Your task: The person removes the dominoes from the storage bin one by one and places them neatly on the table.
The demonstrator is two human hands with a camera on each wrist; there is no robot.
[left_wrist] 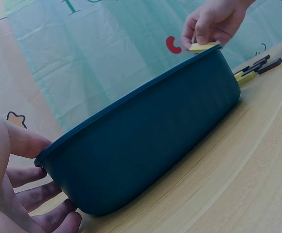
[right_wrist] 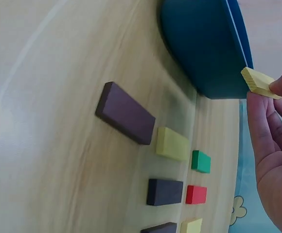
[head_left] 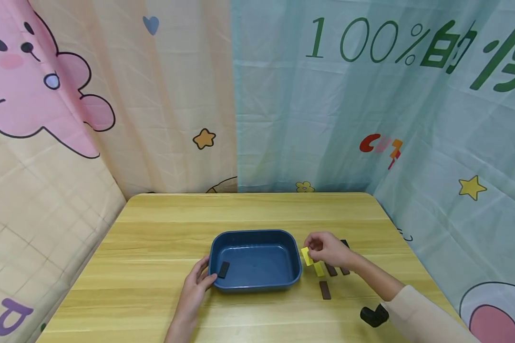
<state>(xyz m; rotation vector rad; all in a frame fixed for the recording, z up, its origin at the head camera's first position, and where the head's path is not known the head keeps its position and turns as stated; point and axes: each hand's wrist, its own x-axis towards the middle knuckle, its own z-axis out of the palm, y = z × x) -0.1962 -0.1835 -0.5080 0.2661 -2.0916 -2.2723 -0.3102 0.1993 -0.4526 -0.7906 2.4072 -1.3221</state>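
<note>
A blue rectangular plastic bin [head_left: 255, 288] stands on the table, and one dark block [head_left: 224, 269] lies inside at its left end. My left hand [head_left: 196, 281] holds the bin's left end, thumb on the rim and the other fingers against the outer wall [left_wrist: 131, 145]. Just off the right rim, my right hand [head_left: 329, 248] pinches a yellow wooden block [right_wrist: 258, 81] between thumb and fingers. Below that hand on the table are a brown block [right_wrist: 125, 114], another yellow block [right_wrist: 172, 144] and a dark block [right_wrist: 165, 192].
Beyond these, the right wrist view has a green block [right_wrist: 201, 161], a red block [right_wrist: 196, 194] and a pale yellow block [right_wrist: 191, 225]. A black object [head_left: 374, 315] of unclear kind is beside the right sleeve. Printed curtains [head_left: 274, 119] stand behind the wooden table [head_left: 154, 238].
</note>
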